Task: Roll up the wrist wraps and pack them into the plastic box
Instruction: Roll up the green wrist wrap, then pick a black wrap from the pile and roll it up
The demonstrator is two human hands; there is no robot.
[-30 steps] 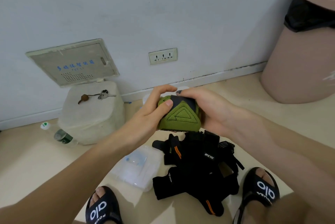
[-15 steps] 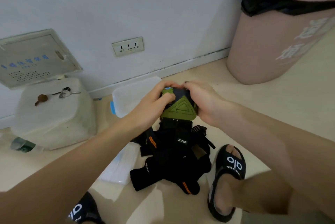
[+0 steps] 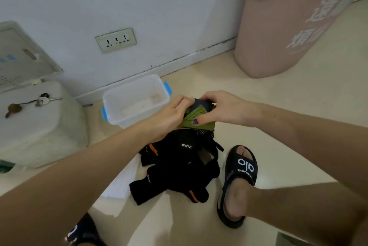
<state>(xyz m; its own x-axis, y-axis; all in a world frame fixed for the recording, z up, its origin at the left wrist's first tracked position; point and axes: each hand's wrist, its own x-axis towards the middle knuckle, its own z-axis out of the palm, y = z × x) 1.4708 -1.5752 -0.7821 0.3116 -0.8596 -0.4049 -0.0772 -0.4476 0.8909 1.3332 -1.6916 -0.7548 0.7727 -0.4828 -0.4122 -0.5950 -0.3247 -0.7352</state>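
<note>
Against the earlier frame, I note the plastic box [image 3: 135, 99] now shows whole by the wall, where the hands had covered part of it. My left hand [image 3: 169, 114] hides much of the green wrist wrap [image 3: 196, 117]; how tightly it is rolled I cannot tell. The wrap sits between both hands, right hand [image 3: 223, 109] thumb pressing its front, fingers curled over it, just right of the box, above the black wraps [image 3: 179, 166].

I read a small white brand tag, apparently "IINCYO", on the black wrist wraps [image 3: 179, 164] heaped on the floor. At four o'clock from them, my sandal [image 3: 240, 174] carries white "alo" lettering on its strap. At two o'clock, the pink bin [image 3: 278, 34] bears pale Chinese characters I can't make out.
</note>
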